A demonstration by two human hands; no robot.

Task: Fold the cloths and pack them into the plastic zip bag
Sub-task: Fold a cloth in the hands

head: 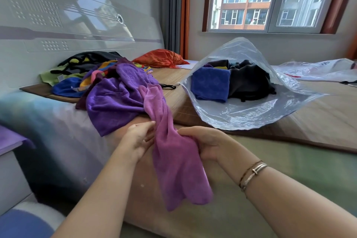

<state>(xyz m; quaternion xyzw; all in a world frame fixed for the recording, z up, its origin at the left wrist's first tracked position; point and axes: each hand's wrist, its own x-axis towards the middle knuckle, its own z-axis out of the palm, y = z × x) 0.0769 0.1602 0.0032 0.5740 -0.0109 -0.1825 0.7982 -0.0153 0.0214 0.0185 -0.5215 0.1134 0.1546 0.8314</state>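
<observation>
daylight from a window (266,0) falls across a bed (289,122) covered with a woven mat, where the work is laid out. the pink cloth (172,156) hangs in a loose twist between both hands, its upper end trailing back onto a purple cloth (114,102) at the mat's edge. the left hand (138,139) pinches the cloth's edge with fingertips; the right hand (202,145) has a closed grip around its bunched middle. it looks like plush microfibre: light, limp, not slippery, nothing to break. it will probably sag wherever unsupported, so corners or a hem are the places to take hold before folding. behind, a heap of unfolded cloths (81,75) lies against the headboard. the plastic zip bag (247,91) lies to the right, mouth gaping toward the person, holding a folded blue cloth (210,85) beside dark folded cloths (249,81), with room left in front.
</observation>
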